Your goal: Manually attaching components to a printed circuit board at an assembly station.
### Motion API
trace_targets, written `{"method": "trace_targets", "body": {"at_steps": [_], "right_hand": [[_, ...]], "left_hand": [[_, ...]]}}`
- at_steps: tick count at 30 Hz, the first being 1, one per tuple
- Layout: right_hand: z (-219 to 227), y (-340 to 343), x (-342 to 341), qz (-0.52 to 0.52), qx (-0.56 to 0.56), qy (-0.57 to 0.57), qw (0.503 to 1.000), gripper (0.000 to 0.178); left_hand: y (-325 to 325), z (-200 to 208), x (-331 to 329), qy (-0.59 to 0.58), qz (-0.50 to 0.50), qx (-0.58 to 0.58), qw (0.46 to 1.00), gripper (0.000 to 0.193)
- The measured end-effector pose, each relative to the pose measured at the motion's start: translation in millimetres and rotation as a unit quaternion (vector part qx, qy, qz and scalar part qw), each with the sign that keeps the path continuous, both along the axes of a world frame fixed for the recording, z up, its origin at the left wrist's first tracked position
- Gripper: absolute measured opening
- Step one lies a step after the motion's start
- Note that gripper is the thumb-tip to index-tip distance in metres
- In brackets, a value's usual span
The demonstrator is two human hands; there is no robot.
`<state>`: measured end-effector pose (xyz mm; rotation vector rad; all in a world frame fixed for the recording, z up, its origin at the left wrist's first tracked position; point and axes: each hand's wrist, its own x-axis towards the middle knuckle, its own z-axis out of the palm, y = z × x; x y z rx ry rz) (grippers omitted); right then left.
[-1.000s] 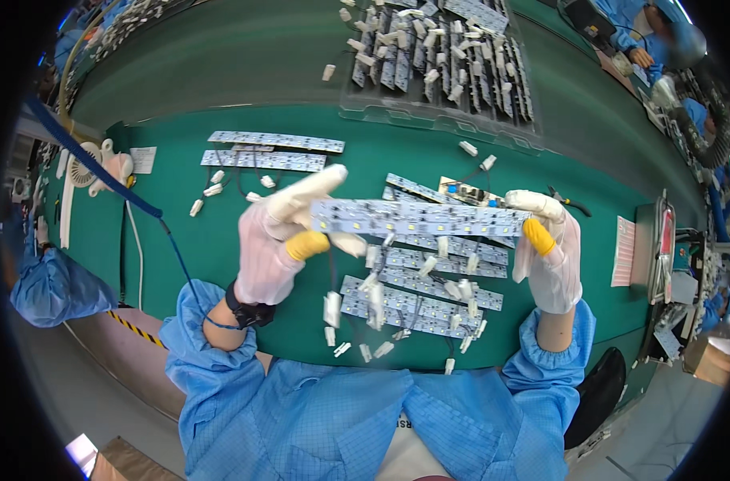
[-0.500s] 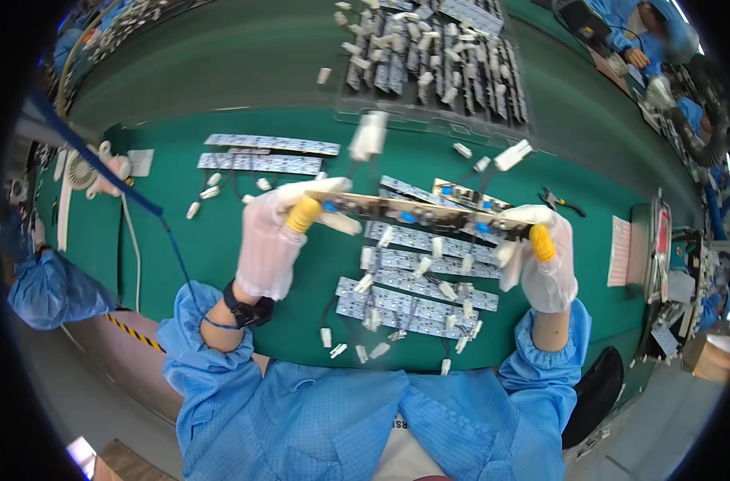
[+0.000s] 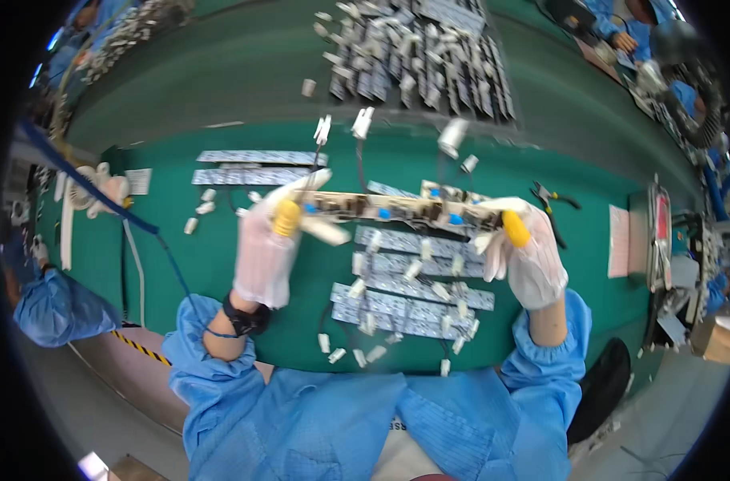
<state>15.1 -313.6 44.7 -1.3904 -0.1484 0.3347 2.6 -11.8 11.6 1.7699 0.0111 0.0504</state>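
Note:
Stretched between my two gloved hands is a long narrow circuit board (image 3: 371, 209) carrying blue and dark components, with wires ending in white connectors rising from its far edge. My left hand (image 3: 278, 232), with a yellow thumb cover, pinches its left end. At the right end my right hand (image 3: 528, 250) grips it, also with a yellow cover. Just nearer to me lie several LED strip boards (image 3: 405, 311) with white plugs on wires. Part of another component board (image 3: 437, 191) shows behind the held one. Fine detail on the held board is blurred.
Two LED strips (image 3: 257, 176) lie at the far left of the green mat. Beyond the mat stands a clear tray (image 3: 505, 127) packed with boards. Pliers (image 3: 551, 207) rest on the right, near a paper sheet (image 3: 618, 240). A small fan (image 3: 100, 191) stands at left; a blue cord crosses there.
My hands and the held board have shifted slightly left, and the board seems tilted to show more of its component side. The view has also moved a little.

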Motion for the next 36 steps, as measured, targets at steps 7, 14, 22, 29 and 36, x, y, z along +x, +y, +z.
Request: {"method": "trace_targets", "body": {"at_steps": [7, 14, 22, 29, 36], "right_hand": [[8.2, 6.1, -3.0, 0.015, -0.059, 0.008, 0.998, 0.072], [3.4, -3.4, 9.1, -0.02, -0.062, -0.046, 0.997, 0.072], [-19.6, -38.8, 35.1, 0.031, -0.546, -0.303, 0.78, 0.051], [-49.0, -39.0, 43.7, 0.005, -0.588, -0.341, 0.733, 0.038], [-32.0, -39.4, 36.7, -0.086, -0.138, -0.062, 0.985, 0.031]], "left_hand": [[26.2, 7.1, 5.5, -0.091, -0.042, -0.023, 0.995, 0.028], [144.7, 8.9, 77.4, -0.031, 0.075, 0.235, 0.969, 0.021], [136.3, 5.5, 76.8, -0.226, 0.229, 0.406, 0.855, 0.036], [26.9, 54.7, 33.0, -0.218, 0.057, 0.161, 0.961, 0.025], [-28.4, 26.1, 13.2, -0.198, -0.214, 0.331, 0.898, 0.065]]}}
